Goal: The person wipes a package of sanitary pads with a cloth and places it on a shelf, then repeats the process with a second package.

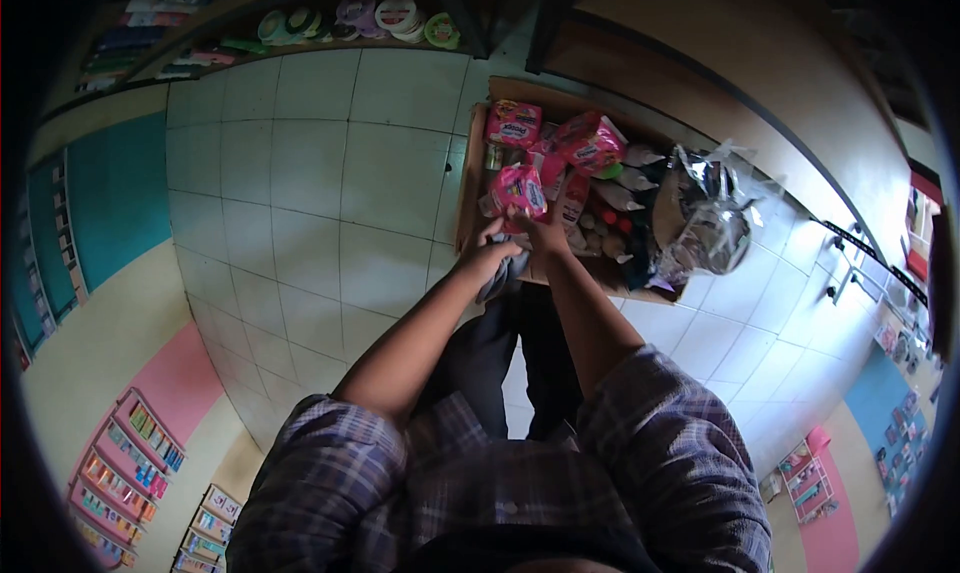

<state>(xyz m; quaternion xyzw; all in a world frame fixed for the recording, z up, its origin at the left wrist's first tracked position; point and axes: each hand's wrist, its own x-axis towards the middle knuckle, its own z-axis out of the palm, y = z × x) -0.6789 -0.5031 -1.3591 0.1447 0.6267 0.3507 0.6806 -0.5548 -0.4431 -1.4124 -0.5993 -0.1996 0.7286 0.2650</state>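
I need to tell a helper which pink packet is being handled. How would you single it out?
Find the open cardboard box on the tiled floor. At its near edge both hands meet on one pink packet. Unlike the other pink packets farther back, it is the one under the fingers.

A single head-worn fisheye camera looks steeply down, near the cardboard box [470,188] on the tiled floor [300,173].

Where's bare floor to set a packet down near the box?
Bare tiled floor lies left of the cardboard box, up to the shelf. The box is crammed with pink packets; both hands sit at its near edge, and a silver bag crowds its right side.
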